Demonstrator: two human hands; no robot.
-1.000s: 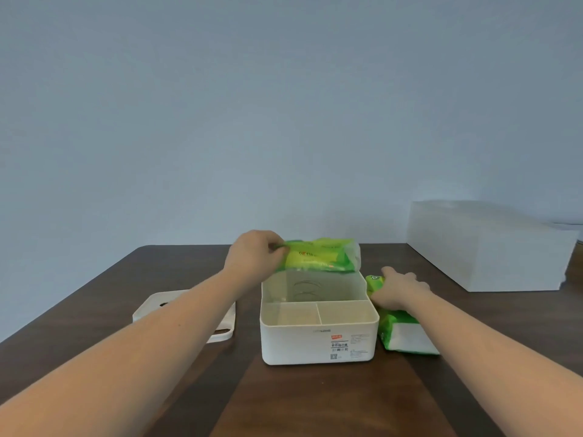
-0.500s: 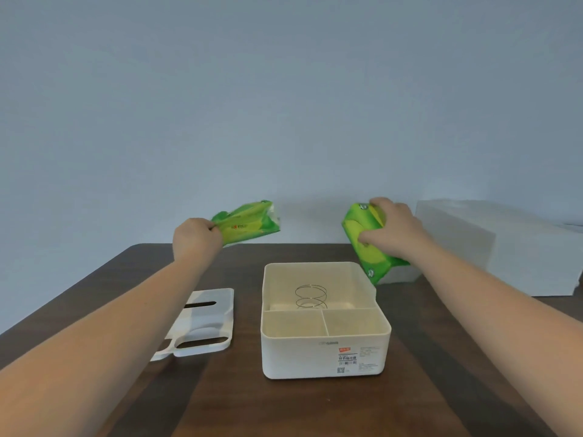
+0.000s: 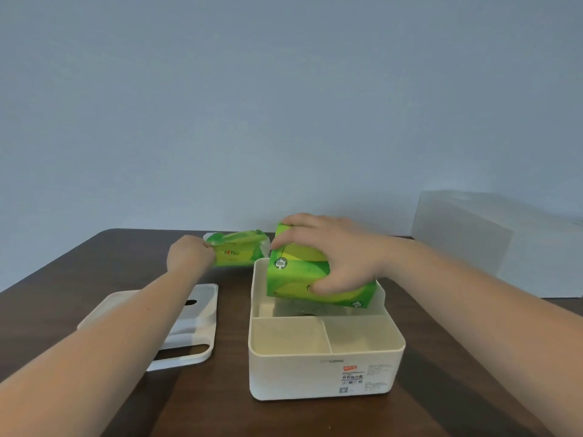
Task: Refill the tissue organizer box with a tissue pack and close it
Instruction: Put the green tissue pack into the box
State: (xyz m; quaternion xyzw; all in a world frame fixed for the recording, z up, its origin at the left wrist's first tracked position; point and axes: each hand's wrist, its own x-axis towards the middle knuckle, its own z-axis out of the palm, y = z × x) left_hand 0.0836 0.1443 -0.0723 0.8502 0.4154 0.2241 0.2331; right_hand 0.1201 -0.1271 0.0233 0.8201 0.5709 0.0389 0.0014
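The white organizer box (image 3: 321,370) stands open on the brown table, with two small front compartments and a large rear one. My right hand (image 3: 334,250) grips a full green tissue pack (image 3: 299,279), tilted and partly lowered into the rear compartment. My left hand (image 3: 189,253) holds a flatter, crumpled green pack (image 3: 239,252) at the table's far side, left of the box. The box's white lid (image 3: 192,323) lies flat on the table to the left, partly under my left forearm.
A large white rectangular box (image 3: 492,244) sits at the back right of the table. The pale wall rises right behind the table's far edge.
Both hands came down from the air. The right one brought its pack over and into the box's rear compartment; the left one lowered its flatter pack toward the table behind the box.
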